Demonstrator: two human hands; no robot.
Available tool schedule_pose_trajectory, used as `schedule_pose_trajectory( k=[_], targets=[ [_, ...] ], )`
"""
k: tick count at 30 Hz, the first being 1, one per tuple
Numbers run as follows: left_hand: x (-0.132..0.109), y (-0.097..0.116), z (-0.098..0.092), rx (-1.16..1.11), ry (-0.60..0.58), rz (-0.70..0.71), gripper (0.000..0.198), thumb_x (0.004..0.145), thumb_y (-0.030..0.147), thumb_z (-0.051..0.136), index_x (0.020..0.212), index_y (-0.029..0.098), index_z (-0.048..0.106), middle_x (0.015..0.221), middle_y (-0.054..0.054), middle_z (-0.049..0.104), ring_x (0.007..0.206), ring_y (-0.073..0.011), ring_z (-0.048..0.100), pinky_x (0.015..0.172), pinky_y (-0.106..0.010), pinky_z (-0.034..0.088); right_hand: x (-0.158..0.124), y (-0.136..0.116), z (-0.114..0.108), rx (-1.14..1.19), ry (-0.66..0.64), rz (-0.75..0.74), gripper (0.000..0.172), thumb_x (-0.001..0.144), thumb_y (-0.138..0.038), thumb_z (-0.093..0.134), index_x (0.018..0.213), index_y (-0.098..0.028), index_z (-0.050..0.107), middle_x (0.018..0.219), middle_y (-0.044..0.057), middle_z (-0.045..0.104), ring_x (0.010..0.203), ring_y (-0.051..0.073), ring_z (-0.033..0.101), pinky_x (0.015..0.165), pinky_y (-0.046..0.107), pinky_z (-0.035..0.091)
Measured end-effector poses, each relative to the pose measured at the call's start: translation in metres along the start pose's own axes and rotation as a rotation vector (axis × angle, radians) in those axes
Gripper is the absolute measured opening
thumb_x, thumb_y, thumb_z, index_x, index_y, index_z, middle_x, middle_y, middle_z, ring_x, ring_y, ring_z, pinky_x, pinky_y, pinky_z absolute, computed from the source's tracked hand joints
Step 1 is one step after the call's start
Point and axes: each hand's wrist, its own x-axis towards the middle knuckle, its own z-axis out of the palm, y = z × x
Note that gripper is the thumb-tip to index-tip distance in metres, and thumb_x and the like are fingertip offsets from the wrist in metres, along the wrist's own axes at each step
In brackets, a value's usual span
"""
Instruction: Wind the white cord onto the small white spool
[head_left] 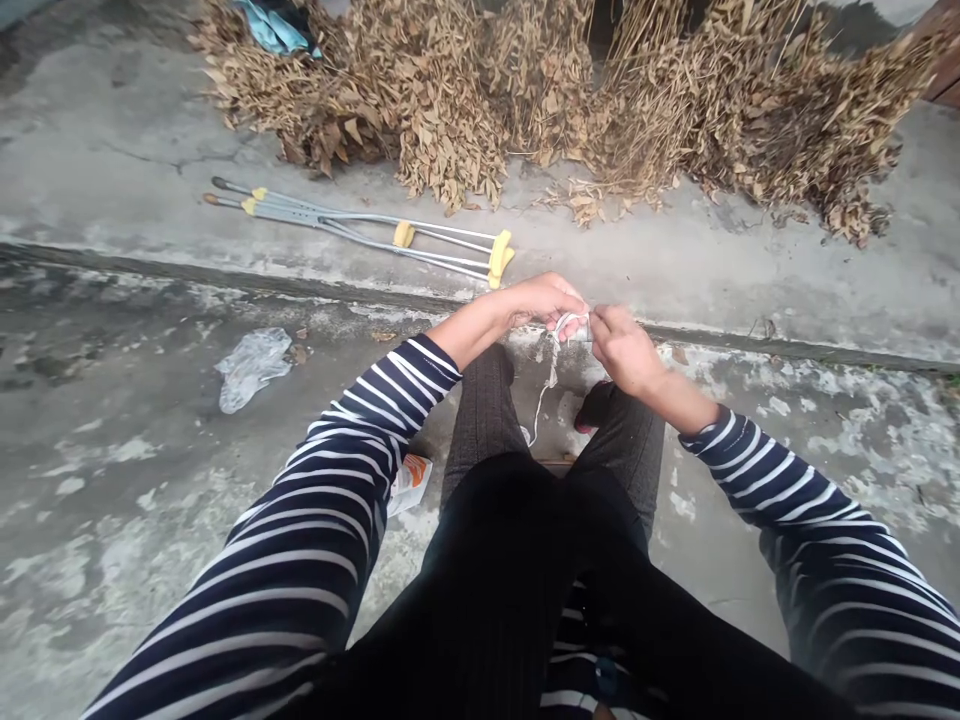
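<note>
Head view: pinched white cord [553,368] in the left hand [551,300], with thumb and fingers closed on it and part of it looped across the fingers. Drew the fingertips of the right hand [626,345] together on the same cord just beside, with hardly any gap from hand to hand; could not tell the exact meeting of those fingertips. Let the rest hang below, bunched higher up, then thin and loose, down between the legs of dark grey trousers [484,425]. Wore navy sleeves [319,490] with white stripes. Had crutches [319,218] with yellow pads lying on a concrete ledge [97,190] beyond the left forearm, and dry leafy stalks [450,95] heaped behind them, with a blue item [274,28] at the left end. Had a crumpled clear plastic bag [255,368] on the lower ground [112,335] to the left, and an orange-and-white packet [411,482] partly hidden by the left sleeve.
</note>
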Motion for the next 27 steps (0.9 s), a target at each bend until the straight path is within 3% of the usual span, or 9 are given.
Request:
schedule_pose_trajectory(
  k=[7,13,17,19,22,25,27],
  targets=[
    [0.008,-0.002,-0.018,0.076,0.008,-0.149,0.030,0.078,0.027,0.078,0.053,0.014,0.067,0.058,-0.010,0.062,0.051,-0.0131,0.054,0.054,-0.030,0.040,-0.008,-0.014,-0.004,0.025,-0.030,-0.001,0.063,0.088,-0.007,0.045,0.152,-0.012,0.047,0.121,0.020,0.064,0.110,0.034,0.058,0.093,0.051,0.058],
    [0.012,0.003,-0.019,0.139,-0.034,-0.223,0.020,0.067,0.021,0.082,0.053,0.014,0.069,0.057,-0.007,0.061,0.057,-0.0154,0.060,0.058,-0.029,0.043,-0.012,-0.008,0.003,0.032,-0.025,-0.078,0.046,0.092,-0.010,0.047,0.135,-0.014,0.062,0.129,0.022,0.064,0.117,0.036,0.059,0.100,0.054,0.056],
    [0.020,0.010,-0.029,0.146,0.052,-0.242,0.011,0.063,0.017,0.084,0.063,0.013,0.074,0.060,-0.006,0.062,0.065,-0.0193,0.065,0.066,-0.032,0.048,-0.012,-0.010,0.007,0.300,0.032,-0.055,0.036,0.089,-0.017,0.058,0.124,-0.020,0.068,0.126,0.016,0.069,0.118,0.034,0.064,0.101,0.055,0.056],
    [0.028,0.009,-0.038,0.151,0.092,-0.222,0.010,0.066,0.016,0.083,0.072,0.013,0.077,0.065,-0.006,0.065,0.073,-0.0214,0.068,0.072,-0.034,0.051,-0.013,-0.015,0.007,0.523,0.043,0.032,0.035,0.084,-0.020,0.065,0.119,-0.022,0.071,0.123,0.012,0.072,0.113,0.031,0.068,0.095,0.049,0.060],
    [0.040,-0.001,-0.046,0.158,0.235,-0.092,0.012,0.068,0.009,0.081,0.079,0.011,0.077,0.069,-0.005,0.066,0.077,-0.0195,0.068,0.077,-0.032,0.053,-0.013,-0.021,0.007,0.860,0.014,0.287,0.038,0.074,-0.026,0.074,0.112,-0.021,0.074,0.109,0.008,0.076,0.090,0.023,0.072,0.077,0.038,0.062],
    [0.037,-0.017,-0.036,0.104,0.364,0.069,0.011,0.074,0.004,0.075,0.084,0.009,0.077,0.073,-0.005,0.068,0.076,-0.0157,0.066,0.073,-0.027,0.052,-0.010,-0.022,0.004,1.073,0.010,0.485,0.043,0.064,-0.030,0.083,0.105,-0.018,0.075,0.097,0.006,0.077,0.078,0.019,0.070,0.075,0.036,0.060],
    [0.026,-0.031,-0.022,-0.012,0.329,0.133,0.012,0.081,0.007,0.071,0.091,0.009,0.077,0.084,-0.008,0.073,0.077,-0.0142,0.066,0.069,-0.024,0.051,-0.008,-0.018,0.000,1.154,0.037,0.533,0.045,0.058,-0.030,0.088,0.099,-0.018,0.076,0.095,0.005,0.078,0.081,0.020,0.071,0.080,0.037,0.059]
  ],
)
